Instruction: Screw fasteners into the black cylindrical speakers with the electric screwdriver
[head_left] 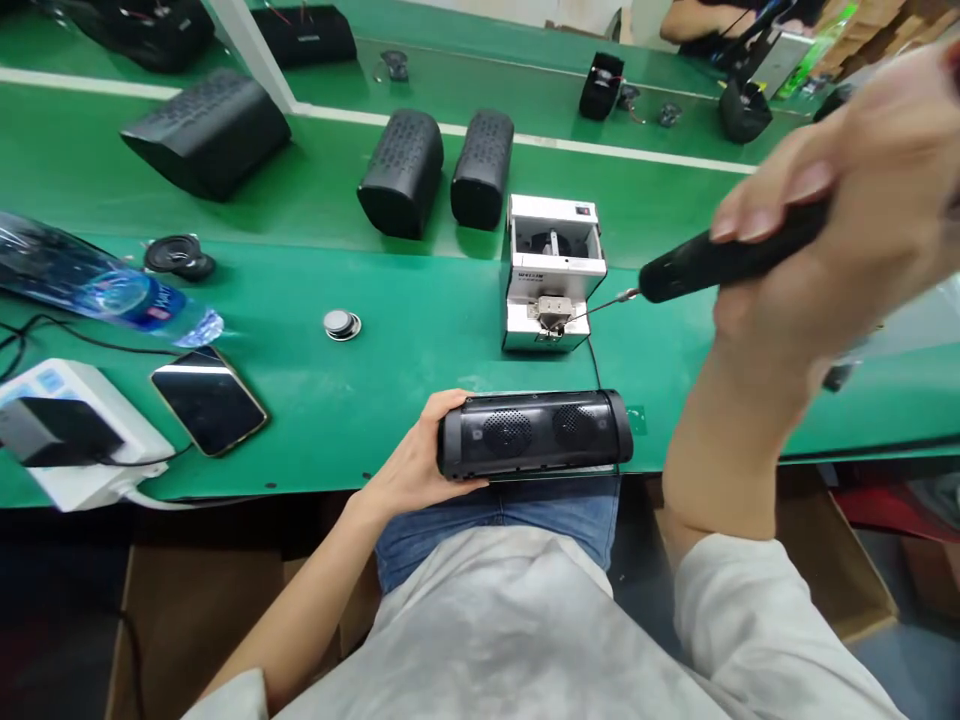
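My left hand is closed around the left end of a black speaker, which lies lengthwise at the bench's near edge with two round perforated grilles facing up. My right hand, raised at the right and somewhat blurred, grips a black electric screwdriver. Its thin bit points left and down, and the tip reaches the front of a white screw feeder. Whether a screw sits on the tip is too small to tell. The feeder stands just beyond the speaker.
Several black speaker housings stand farther back. On the left are a loose speaker driver, a water bottle, a phone and a white power strip. A small round metal part lies mid-bench. Another person's arm shows across the bench.
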